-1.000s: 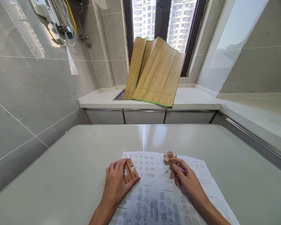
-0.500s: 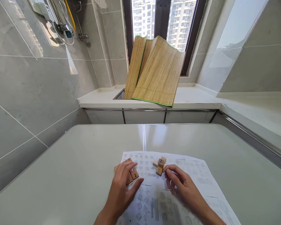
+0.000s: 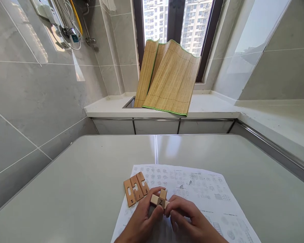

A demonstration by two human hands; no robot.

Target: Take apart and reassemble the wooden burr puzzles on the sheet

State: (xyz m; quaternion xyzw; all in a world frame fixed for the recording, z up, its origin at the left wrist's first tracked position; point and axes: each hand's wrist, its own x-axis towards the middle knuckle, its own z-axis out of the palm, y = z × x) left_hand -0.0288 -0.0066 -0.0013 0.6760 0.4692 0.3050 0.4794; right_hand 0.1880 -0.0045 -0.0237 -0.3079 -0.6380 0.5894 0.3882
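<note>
Both my hands meet low in the middle of the view, over a printed sheet of puzzle diagrams point(image 3: 202, 189). My left hand point(image 3: 142, 219) and my right hand point(image 3: 187, 219) together grip a small wooden cross-shaped puzzle assembly point(image 3: 160, 199) with the number 2 on one face. Three flat notched wooden pieces point(image 3: 135, 189) lie side by side just left of the hands, on the sheet's upper left corner, untouched.
The sheet lies on a pale table point(image 3: 78, 175) made of two joined panels. Behind it runs a white counter point(image 3: 205, 108) with a folded bamboo mat point(image 3: 167, 77) leaning on the window. Tiled walls stand left and right.
My right hand brought the cross-shaped assembly from the sheet's top down to the middle. My left hand let go of the flat pieces and joined it on the assembly.
</note>
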